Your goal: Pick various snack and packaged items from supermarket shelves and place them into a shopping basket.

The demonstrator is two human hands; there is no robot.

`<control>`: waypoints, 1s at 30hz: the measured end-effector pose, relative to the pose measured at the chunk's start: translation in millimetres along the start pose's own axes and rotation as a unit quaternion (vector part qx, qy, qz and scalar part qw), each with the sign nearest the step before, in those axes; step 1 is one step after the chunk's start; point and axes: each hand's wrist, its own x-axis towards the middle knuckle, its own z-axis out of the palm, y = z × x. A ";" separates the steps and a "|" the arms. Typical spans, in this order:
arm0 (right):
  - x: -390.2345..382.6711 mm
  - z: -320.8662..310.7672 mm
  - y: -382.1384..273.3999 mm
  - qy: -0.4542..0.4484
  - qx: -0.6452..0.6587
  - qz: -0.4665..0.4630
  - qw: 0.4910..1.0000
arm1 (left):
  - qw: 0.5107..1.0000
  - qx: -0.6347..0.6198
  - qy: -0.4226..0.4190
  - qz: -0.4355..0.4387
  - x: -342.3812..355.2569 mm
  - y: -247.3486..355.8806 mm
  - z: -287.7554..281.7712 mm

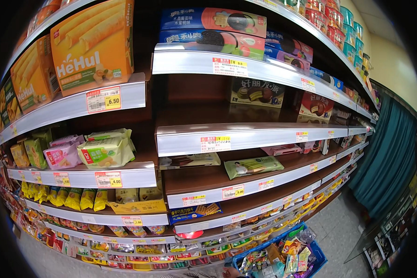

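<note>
My left hand is not in view. At the lower edge, beside the blue basket (320, 259), a small dim patch shows that may be part of my right hand (230, 271); its fingers cannot be made out. Packed snacks in several colours fill the basket on the floor. Above it rise the store shelves. A green snack pack (254, 166) lies flat on a middle shelf, with a dark blue biscuit pack (195, 212) one level lower. Boxes of sandwich cookies (213, 42) are stacked on an upper shelf. At left stand large orange egg-roll boxes (95, 51).
Pink and green biscuit packs (105, 149) sit on the left shelf, over a row of yellow bags (73, 198). Shelf edges (273, 135) with price tags jut forward. Canned goods (333, 21) are piled at top right. A teal curtain (387, 139) hangs at right.
</note>
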 end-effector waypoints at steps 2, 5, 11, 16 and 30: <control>-4.0 8.6 -0.5 0.000 -0.010 0.006 1.000 | 1.000 -0.005 0.014 -0.027 -13.4 -34.3 -5.9; -5.3 0.2 2.7 0.003 -0.014 0.010 1.000 | 0.992 -0.086 -0.023 -0.085 -17.2 -57.1 -12.4; -3.5 -9.5 -2.1 0.003 -0.019 0.013 1.000 | 0.982 -0.080 -0.083 -0.148 -9.5 -25.6 -12.5; 0.0 -7.4 -4.6 -0.002 -0.025 0.017 1.000 | 0.981 -0.014 -0.107 -0.160 -4.2 -1.8 -12.8; 24.5 1.1 -5.1 -0.029 -0.033 0.030 0.999 | 0.997 -0.012 -0.048 -0.059 -1.2 20.1 -2.8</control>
